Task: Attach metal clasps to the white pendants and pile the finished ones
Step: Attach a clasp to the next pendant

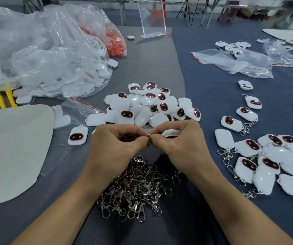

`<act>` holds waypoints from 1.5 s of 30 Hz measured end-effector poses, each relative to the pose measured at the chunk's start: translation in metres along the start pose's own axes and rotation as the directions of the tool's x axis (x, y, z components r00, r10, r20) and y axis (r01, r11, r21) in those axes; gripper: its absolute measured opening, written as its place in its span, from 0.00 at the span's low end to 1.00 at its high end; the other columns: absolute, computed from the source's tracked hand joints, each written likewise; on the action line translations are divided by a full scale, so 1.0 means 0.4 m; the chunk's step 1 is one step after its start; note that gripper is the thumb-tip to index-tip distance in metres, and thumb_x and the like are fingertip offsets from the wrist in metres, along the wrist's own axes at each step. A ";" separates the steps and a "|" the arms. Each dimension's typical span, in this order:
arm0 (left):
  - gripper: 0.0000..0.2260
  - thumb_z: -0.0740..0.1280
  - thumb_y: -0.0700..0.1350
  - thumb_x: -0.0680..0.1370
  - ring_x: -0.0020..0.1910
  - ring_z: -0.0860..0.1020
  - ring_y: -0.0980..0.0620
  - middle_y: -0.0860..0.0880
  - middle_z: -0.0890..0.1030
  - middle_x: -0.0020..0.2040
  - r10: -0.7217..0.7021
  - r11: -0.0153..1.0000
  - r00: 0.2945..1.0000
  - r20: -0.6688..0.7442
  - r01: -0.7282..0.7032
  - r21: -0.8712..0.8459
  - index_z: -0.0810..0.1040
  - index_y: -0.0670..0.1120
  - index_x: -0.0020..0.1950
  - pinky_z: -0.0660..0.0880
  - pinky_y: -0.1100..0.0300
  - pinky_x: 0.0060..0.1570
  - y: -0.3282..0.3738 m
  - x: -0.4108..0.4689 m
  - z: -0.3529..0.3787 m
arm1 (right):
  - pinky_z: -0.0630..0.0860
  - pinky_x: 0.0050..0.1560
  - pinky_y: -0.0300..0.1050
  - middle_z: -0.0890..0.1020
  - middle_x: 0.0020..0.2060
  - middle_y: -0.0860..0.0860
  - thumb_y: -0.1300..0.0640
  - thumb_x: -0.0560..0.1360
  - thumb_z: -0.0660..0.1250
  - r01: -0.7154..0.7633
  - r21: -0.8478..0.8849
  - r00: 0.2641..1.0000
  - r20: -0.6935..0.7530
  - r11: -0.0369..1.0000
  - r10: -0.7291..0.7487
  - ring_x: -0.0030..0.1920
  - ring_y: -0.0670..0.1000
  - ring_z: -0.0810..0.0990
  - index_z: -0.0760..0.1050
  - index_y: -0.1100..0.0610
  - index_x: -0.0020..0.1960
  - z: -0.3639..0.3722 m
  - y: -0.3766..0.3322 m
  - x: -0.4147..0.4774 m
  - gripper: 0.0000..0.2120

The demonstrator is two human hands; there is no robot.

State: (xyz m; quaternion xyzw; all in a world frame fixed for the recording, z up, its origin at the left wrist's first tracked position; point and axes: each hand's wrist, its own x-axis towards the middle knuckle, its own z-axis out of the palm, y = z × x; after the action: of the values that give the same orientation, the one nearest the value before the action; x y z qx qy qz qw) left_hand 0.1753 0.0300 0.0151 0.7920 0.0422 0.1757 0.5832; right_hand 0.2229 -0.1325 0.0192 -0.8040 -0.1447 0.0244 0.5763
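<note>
**So, clasp-meets-pendant, right in the middle**

So both hands are meeting over the middle of the tabletop (204,96). The left hand (117,140) is pinching a metal clasp (149,137) between thumb and forefinger, so that grip is narrow and closed on it. The right hand (179,140) is curling its fingers round a white pendant (171,132), and its fingertips are touching the same clasp. Whether the ring is on yet I can't tell, it's too small.

Just below the wrists, a heap of loose clasps (135,188) is lying on the dark cloth. Just beyond the knuckles, a pile of pendants (151,105) is sitting. Off to the right, finished pendants (273,160) with clasps hanging off them are lying in a loose pile. At far left, a big clear plastic bag (54,55) is slumping with more white pieces inside.
</note>
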 end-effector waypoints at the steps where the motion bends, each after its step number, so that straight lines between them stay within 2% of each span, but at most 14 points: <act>1: 0.06 0.77 0.44 0.66 0.35 0.82 0.55 0.52 0.86 0.35 -0.022 0.999 0.999 0.030 0.023 -0.034 0.87 0.56 0.39 0.82 0.54 0.40 0.001 0.000 0.000 | 0.77 0.31 0.39 0.84 0.29 0.46 0.58 0.68 0.77 0.001 0.009 1.000 0.003 1.000 -0.001 0.30 0.45 0.80 0.86 0.46 0.37 -0.001 0.000 0.000 0.07; 3: 0.05 0.77 0.47 0.65 0.35 0.81 0.52 0.48 0.86 0.35 -0.042 0.996 0.996 0.083 0.048 -0.069 0.88 0.54 0.39 0.81 0.50 0.41 0.002 0.001 -0.003 | 0.79 0.32 0.40 0.84 0.29 0.47 0.58 0.68 0.76 0.008 0.016 1.000 0.010 1.000 -0.008 0.31 0.46 0.81 0.86 0.46 0.37 -0.003 -0.001 0.001 0.06; 7: 0.06 0.75 0.51 0.63 0.33 0.79 0.50 0.44 0.85 0.35 -0.045 0.997 0.991 0.125 0.052 -0.056 0.88 0.53 0.39 0.77 0.52 0.39 0.000 0.005 -0.015 | 0.80 0.33 0.47 0.85 0.30 0.48 0.60 0.69 0.77 0.025 -0.012 0.999 0.034 1.000 -0.025 0.33 0.53 0.82 0.86 0.45 0.37 -0.010 -0.002 0.002 0.10; 10: 0.05 0.75 0.45 0.65 0.32 0.77 0.54 0.45 0.85 0.33 -0.044 0.999 0.986 0.163 0.042 0.012 0.87 0.54 0.38 0.74 0.57 0.35 0.001 0.006 -0.017 | 0.77 0.30 0.41 0.84 0.30 0.45 0.61 0.69 0.75 0.064 -0.053 0.996 0.069 0.997 -0.060 0.31 0.48 0.81 0.85 0.42 0.37 -0.014 -0.004 0.000 0.13; 15: 0.06 0.75 0.44 0.65 0.27 0.74 0.62 0.52 0.83 0.30 -0.025 0.996 0.982 0.190 0.008 0.092 0.87 0.56 0.37 0.71 0.68 0.30 0.005 0.004 -0.019 | 0.78 0.33 0.38 0.85 0.34 0.43 0.61 0.70 0.75 0.091 -0.096 0.992 0.095 0.991 -0.082 0.34 0.46 0.83 0.86 0.46 0.38 -0.014 -0.006 -0.003 0.10; 23: 0.07 0.74 0.43 0.64 0.27 0.75 0.60 0.52 0.83 0.30 -0.003 0.992 0.986 0.165 -0.018 0.129 0.86 0.55 0.36 0.73 0.65 0.30 0.004 -0.001 -0.015 | 0.71 0.34 0.28 0.84 0.32 0.40 0.63 0.69 0.76 0.091 -0.111 0.994 0.062 0.990 -0.085 0.33 0.40 0.81 0.85 0.47 0.35 -0.010 -0.010 -0.009 0.11; 28: 0.05 0.73 0.43 0.63 0.26 0.72 0.60 0.50 0.81 0.28 0.018 0.989 0.986 0.164 -0.041 0.139 0.86 0.53 0.34 0.69 0.66 0.28 0.005 -0.003 -0.010 | 0.74 0.36 0.31 0.85 0.33 0.42 0.63 0.70 0.76 0.088 -0.106 0.994 0.081 0.991 -0.079 0.35 0.42 0.82 0.86 0.48 0.37 -0.010 -0.013 -0.008 0.10; 33: 0.05 0.71 0.47 0.62 0.27 0.71 0.56 0.47 0.79 0.26 0.008 0.998 0.992 0.123 -0.016 0.065 0.85 0.50 0.34 0.66 0.60 0.29 0.003 -0.005 -0.007 | 0.73 0.34 0.32 0.84 0.32 0.43 0.64 0.70 0.76 0.115 -0.057 0.989 0.104 0.992 -0.109 0.33 0.40 0.80 0.87 0.50 0.38 -0.013 -0.012 -0.006 0.09; 35: 0.04 0.71 0.47 0.62 0.27 0.72 0.56 0.47 0.80 0.26 0.021 0.999 0.999 0.041 -0.023 0.035 0.85 0.51 0.34 0.68 0.59 0.28 0.009 -0.004 -0.005 | 0.74 0.32 0.33 0.84 0.31 0.44 0.61 0.70 0.77 0.092 -0.066 0.992 0.088 0.994 -0.086 0.32 0.41 0.80 0.86 0.48 0.37 -0.016 -0.005 -0.004 0.08; 37: 0.04 0.70 0.47 0.63 0.26 0.73 0.59 0.50 0.81 0.28 0.088 0.991 0.990 -0.108 -0.076 0.113 0.84 0.53 0.35 0.70 0.63 0.28 0.013 0.000 -0.013 | 0.75 0.34 0.33 0.84 0.31 0.44 0.57 0.69 0.78 0.026 -0.094 0.998 0.060 0.995 -0.020 0.32 0.41 0.80 0.85 0.47 0.38 -0.021 0.004 0.000 0.06; 40: 0.02 0.70 0.48 0.66 0.29 0.76 0.58 0.53 0.79 0.29 0.231 0.876 0.959 -0.165 -0.131 0.464 0.82 0.52 0.36 0.73 0.59 0.30 0.012 -0.001 -0.032 | 0.82 0.43 0.47 0.86 0.36 0.52 0.59 0.67 0.75 -0.132 0.068 0.990 0.057 0.989 0.128 0.37 0.46 0.83 0.85 0.52 0.42 -0.029 0.010 0.013 0.04; 41: 0.01 0.70 0.47 0.66 0.30 0.76 0.56 0.54 0.77 0.29 0.260 0.811 0.959 -0.111 -0.155 0.564 0.81 0.51 0.35 0.72 0.58 0.32 0.012 -0.004 -0.031 | 0.84 0.46 0.53 0.86 0.40 0.58 0.61 0.67 0.72 -0.186 0.200 0.982 0.066 0.962 0.176 0.39 0.50 0.84 0.83 0.55 0.44 -0.031 0.011 0.019 0.06; 43: 0.02 0.71 0.47 0.66 0.31 0.74 0.52 0.55 0.73 0.29 0.287 0.689 0.957 0.051 -0.243 0.683 0.81 0.51 0.34 0.68 0.60 0.33 0.013 -0.011 -0.019 | 0.85 0.46 0.53 0.85 0.46 0.65 0.64 0.70 0.67 -0.270 0.418 0.963 0.107 0.867 0.248 0.42 0.55 0.86 0.78 0.57 0.50 -0.031 0.010 0.027 0.09; 45: 0.02 0.74 0.47 0.65 0.31 0.73 0.49 0.54 0.73 0.29 0.277 0.616 0.939 0.205 -0.337 0.712 0.82 0.51 0.34 0.65 0.60 0.35 0.013 -0.013 -0.003 | 0.85 0.45 0.50 0.85 0.48 0.65 0.69 0.77 0.63 -0.283 0.453 0.959 0.123 0.846 0.255 0.43 0.56 0.87 0.74 0.58 0.53 -0.032 0.009 0.028 0.09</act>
State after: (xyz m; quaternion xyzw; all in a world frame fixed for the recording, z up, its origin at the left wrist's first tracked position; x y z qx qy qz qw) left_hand 0.1693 0.0279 0.0191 0.9604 -0.0483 0.2111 0.1755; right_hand 0.2371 -0.1425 0.0216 -0.6533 -0.0371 0.1620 0.7386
